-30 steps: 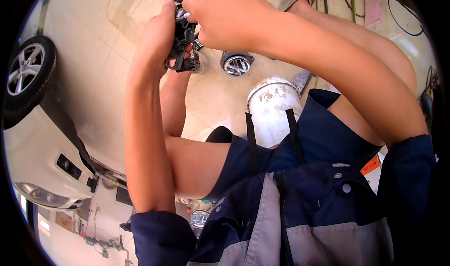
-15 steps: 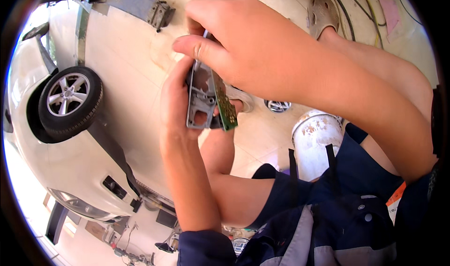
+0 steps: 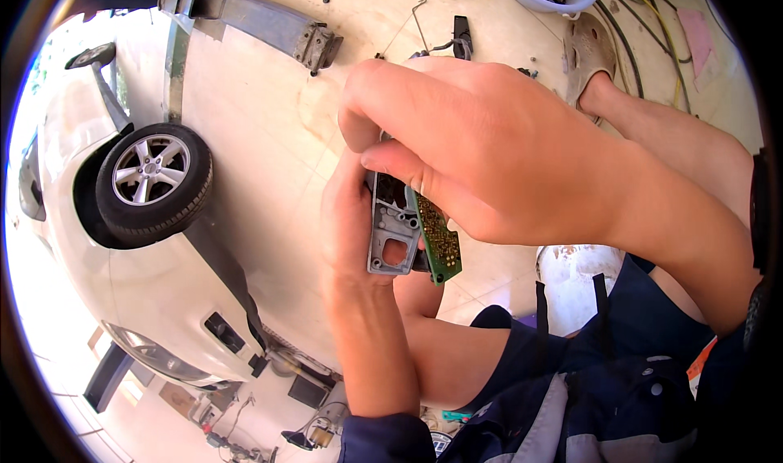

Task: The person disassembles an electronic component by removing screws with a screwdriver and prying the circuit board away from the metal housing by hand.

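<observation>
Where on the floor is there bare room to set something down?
Bare floor shows between the car wheel and left hand, below the grey beam in the picture. Upper right is crowded: tub, cables and shoe, beyond the right hand.

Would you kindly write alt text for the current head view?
A person's left hand holds a grey housing and green circuit board, the right hand over their upper ends. A white car stands at left.

Left fingers [image 3: 351, 184] around grey housing [image 3: 390, 222], green circuit board [image 3: 441, 241] alongside; right fingers [image 3: 395, 159] at upper end; white car [image 3: 155, 288], left.
</observation>
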Tool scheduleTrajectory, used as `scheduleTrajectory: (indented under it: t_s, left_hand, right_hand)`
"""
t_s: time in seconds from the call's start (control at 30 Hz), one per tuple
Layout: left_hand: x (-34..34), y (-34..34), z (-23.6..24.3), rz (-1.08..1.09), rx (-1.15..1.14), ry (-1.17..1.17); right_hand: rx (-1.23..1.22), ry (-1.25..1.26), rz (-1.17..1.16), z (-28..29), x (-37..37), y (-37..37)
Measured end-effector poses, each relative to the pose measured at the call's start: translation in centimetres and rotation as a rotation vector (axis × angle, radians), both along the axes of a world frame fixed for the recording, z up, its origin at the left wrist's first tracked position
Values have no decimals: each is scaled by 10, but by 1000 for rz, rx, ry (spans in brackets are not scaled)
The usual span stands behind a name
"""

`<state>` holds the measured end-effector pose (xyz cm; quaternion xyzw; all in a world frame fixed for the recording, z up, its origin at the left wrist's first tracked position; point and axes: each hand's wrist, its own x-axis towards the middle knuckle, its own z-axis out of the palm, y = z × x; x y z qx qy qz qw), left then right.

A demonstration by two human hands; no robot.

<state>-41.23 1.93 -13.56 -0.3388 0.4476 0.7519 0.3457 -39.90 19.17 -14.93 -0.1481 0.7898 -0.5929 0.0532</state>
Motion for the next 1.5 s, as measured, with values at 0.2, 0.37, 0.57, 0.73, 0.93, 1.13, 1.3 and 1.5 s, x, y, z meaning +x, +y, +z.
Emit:
scheduleTrajectory:
  t_s: [0.2,0.37,0.57,0.73,0.93,1.13,1.3,1.5]
  left_hand:
    - [-1,1,1,-68,14,33]
    - [0,4,7,-113,-58,62]
    - [-5,5,11,-60,-19,-9]
    - [-8,23,12,-120,-557,345]
    - [-19,12,1,-5,-601,612]
    - [-21,16,11,82,-357,492]
    - [-22,20,19,201,0,394]
    - [-21,15,17,133,17,409]
  right_hand:
    - [-36,-1,29,-1,-1,3]
    - [-23,22,55,2,0,6]
    - [-50,25,25,4,-4,10]
    - [-377,-451,-110,12,-12,5]
    - [-698,-673,-190,20,-17,0]
    - [-883,-802,-187,11,-21,3]
    - [-1026,-880,-106,15,-22,6]
    - [-1051,-908,-97,15,-21,7]
